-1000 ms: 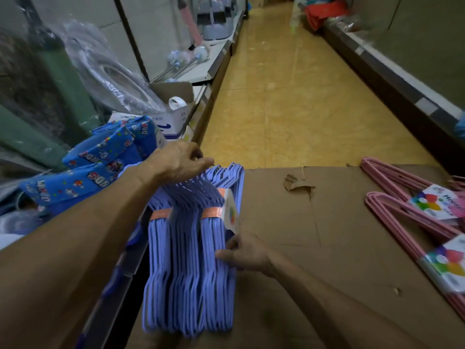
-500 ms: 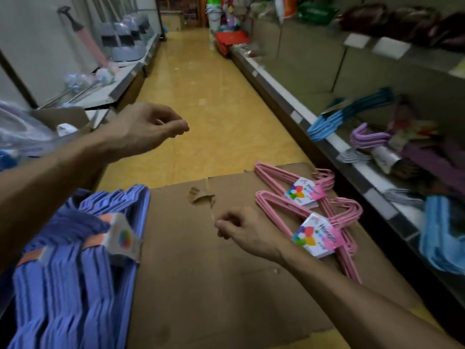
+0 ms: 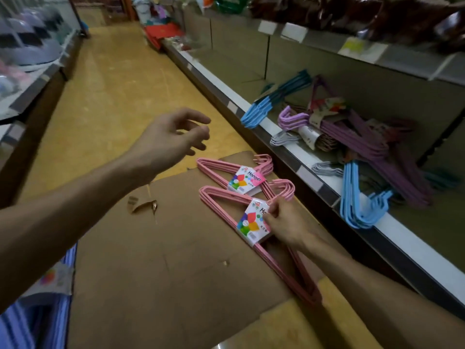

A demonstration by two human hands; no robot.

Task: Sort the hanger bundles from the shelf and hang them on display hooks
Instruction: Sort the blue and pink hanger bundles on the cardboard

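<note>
Right hand [image 3: 283, 224] pinching near pink bundle [image 3: 227, 214] at its label; left hand [image 3: 167, 139] above-left, loosely spread, holding nothing.

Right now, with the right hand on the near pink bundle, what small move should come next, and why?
Probably close the grip and lift the near pink hanger bundle off the cardboard. The right hand already has its fingers curled at the paper label near the hooks, and the bundle lies flat. The left hand hovers free above, holding nothing, so it could steady the long end.
</note>
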